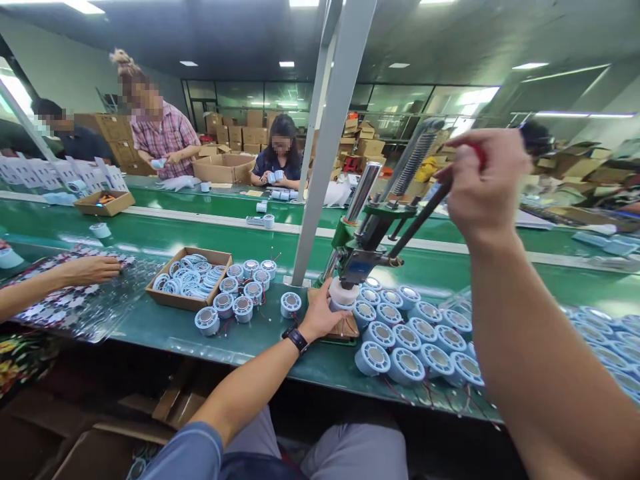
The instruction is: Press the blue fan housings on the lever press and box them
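L hand [323,319] pinches round blue case [341,306] near front edge of tabletop [270,333]; keep flat. R hand [489,175] grips press lever [419,220].

My right hand [487,177] is gripping the press lever [419,221] up top; my left hand [320,317] has fingers around a light blue round part [341,306] under the white press head [344,291]. More round parts [406,338] crowd the surface [265,339] just right of the press [361,261], with a smaller batch [243,308] to its left beside a cardboard box [173,300] of blue rings [193,275]. Further left, a co-worker's hand [95,269] is over a clear plastic sheet [107,303].
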`<state>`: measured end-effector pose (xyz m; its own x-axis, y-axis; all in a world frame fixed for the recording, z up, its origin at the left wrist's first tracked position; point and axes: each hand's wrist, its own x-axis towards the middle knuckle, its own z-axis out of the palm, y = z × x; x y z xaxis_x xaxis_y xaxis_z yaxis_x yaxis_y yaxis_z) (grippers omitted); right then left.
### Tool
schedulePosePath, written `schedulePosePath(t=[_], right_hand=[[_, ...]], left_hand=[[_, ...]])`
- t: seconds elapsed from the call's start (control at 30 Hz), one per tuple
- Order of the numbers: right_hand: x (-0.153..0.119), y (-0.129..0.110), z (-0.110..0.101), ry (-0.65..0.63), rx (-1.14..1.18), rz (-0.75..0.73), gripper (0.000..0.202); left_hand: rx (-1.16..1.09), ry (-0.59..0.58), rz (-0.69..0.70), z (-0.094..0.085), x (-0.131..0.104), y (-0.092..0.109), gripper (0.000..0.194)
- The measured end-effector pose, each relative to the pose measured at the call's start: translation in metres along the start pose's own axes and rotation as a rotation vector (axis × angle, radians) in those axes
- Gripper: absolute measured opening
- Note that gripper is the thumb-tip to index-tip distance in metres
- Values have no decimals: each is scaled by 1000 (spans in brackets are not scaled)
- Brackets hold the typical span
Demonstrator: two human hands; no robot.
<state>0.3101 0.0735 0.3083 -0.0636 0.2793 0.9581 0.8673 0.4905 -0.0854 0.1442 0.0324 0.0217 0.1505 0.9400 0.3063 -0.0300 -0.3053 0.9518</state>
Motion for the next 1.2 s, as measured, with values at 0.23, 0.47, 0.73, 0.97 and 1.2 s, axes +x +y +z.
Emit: schedulePosePath(t=[0.23, 0.47, 0.73, 0.97, 1.2], right_hand=[[-57, -19, -3, 10, 81, 48, 34], [-252, -109, 30, -384, 401, 77, 28], [-306, -143, 111, -898, 143, 158, 57], [-301, -148, 89, -952, 296, 98, 34], [-298, -148, 66, -1032, 164, 113, 66]], left_hand=[[390, 13, -35, -41, -97, 17, 58], [540, 298, -189, -94, -121, 2, 62], [568, 217, -130, -114, -116, 14, 56], [650, 245, -56, -149, -138, -12, 32], [790, 198, -8, -147, -137, -18, 23]])
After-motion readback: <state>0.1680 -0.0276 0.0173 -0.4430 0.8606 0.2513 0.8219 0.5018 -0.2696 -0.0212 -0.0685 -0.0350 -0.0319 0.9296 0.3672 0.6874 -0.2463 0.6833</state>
